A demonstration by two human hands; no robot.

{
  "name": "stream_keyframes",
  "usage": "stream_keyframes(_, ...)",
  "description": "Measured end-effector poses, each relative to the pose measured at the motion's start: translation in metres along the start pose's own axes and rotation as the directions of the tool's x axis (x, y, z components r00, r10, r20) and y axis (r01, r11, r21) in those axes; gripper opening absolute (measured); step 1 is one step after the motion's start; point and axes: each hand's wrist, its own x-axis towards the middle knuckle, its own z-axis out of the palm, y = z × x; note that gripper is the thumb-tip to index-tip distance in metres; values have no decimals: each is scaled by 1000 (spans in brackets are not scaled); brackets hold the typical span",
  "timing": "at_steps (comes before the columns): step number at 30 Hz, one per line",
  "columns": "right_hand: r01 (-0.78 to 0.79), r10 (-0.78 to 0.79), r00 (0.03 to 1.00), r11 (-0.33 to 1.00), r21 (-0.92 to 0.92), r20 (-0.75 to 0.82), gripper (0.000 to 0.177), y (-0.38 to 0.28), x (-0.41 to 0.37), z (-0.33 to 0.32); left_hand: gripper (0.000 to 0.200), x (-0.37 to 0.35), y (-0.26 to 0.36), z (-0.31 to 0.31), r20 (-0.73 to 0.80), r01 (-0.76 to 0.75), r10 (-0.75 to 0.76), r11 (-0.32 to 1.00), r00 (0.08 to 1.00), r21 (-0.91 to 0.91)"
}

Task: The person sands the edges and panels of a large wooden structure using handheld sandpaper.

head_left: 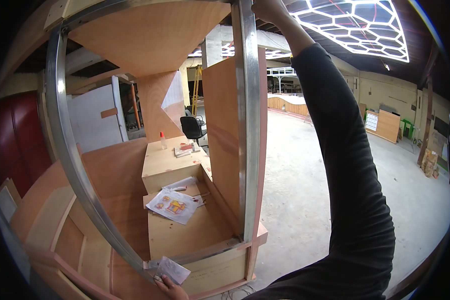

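Note:
My left hand (171, 288) is at the bottom, its fingers closed on a flat, pale grey rectangular piece (175, 270), whose exact kind I cannot make out. This piece lies against the lower corner of a metal frame (247, 125). My right arm, in a dark sleeve, stretches up, and my right hand (270, 11) is beside the frame's right post near the top. Its fingers are mostly hidden or cut off by the picture's edge. The frame borders a plywood cabinet (222, 110) with stepped compartments inside.
Inside the cabinet, a printed paper sheet (174, 205) lies on the lower level; a red-capped bottle (163, 140) stands on the upper one. Behind are a black office chair (192, 128) and a yellow ladder (196, 90). Concrete floor (297, 200) extends right, with a wooden counter (383, 126) farther back.

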Motion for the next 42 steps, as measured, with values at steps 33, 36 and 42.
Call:
stream_keyframes(33, -675, -467, 647, 18, 737, 603, 44, -274, -551, -43, 33, -30, 33, 56, 396, 520, -338, 574, 854, -632)
stream_keyframes(36, -736, -421, 627, -43, 676, 656, 47, -299, -590, -58, 33, -40, 29, 52, 338, 429, -268, 647, 902, -631)
stream_keyframes(42, -554, -474, 656, 225, 801, 587, 40, -314, -617, -60, 29, -56, -7, 34, 206, 299, -218, 662, 954, -687)
